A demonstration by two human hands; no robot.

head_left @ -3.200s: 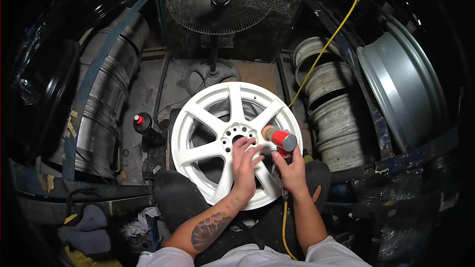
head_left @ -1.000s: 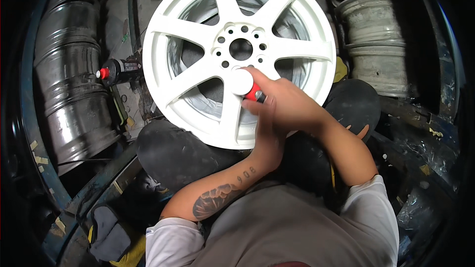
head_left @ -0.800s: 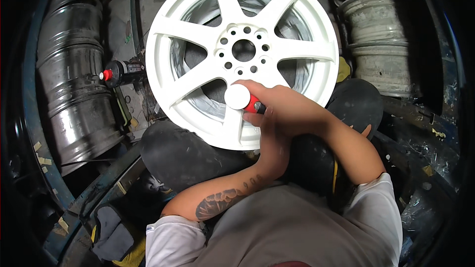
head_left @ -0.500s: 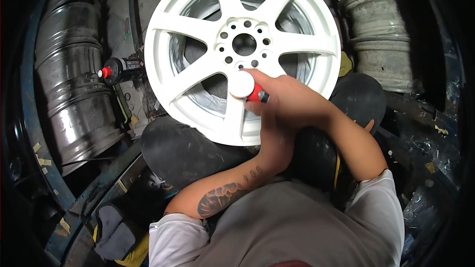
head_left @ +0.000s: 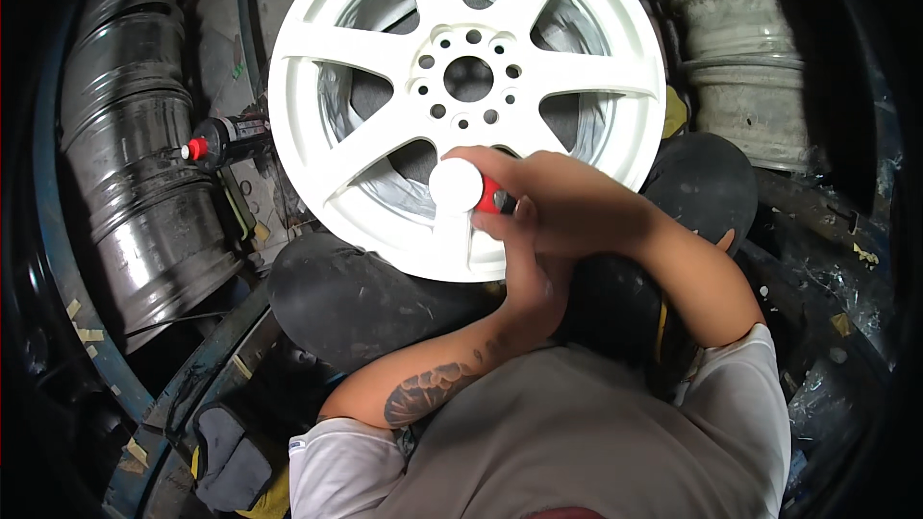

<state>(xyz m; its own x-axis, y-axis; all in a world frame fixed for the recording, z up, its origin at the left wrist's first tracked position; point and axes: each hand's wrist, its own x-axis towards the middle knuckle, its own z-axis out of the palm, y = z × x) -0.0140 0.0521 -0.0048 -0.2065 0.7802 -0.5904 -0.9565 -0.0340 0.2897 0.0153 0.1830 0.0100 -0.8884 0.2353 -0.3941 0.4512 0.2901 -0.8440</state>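
Note:
A white multi-spoke alloy wheel (head_left: 375, 48) lies flat in front of my knees. Over its near rim I hold a red spray can with a round white cap (head_left: 456, 185), the cap pointing left. My right hand (head_left: 577, 207) wraps the can's body from above. My left hand (head_left: 527, 264), on a tattooed forearm, comes up from below, and its fingers curl against the can and the underside of my right hand. Most of the can is hidden by the two hands.
A black spray can with a red nozzle (head_left: 219, 142) lies just left of the wheel. Bare metal rims stand at the left (head_left: 144, 192) and upper right (head_left: 745, 58). My dark-trousered knees (head_left: 365, 303) flank the wheel's near edge. A blue hoop (head_left: 91, 356) curves at lower left.
About three seconds ago my left hand lay on the wheel's hub; it has since joined my right hand at the can. Over the last second both hands and the can have only shifted slightly.

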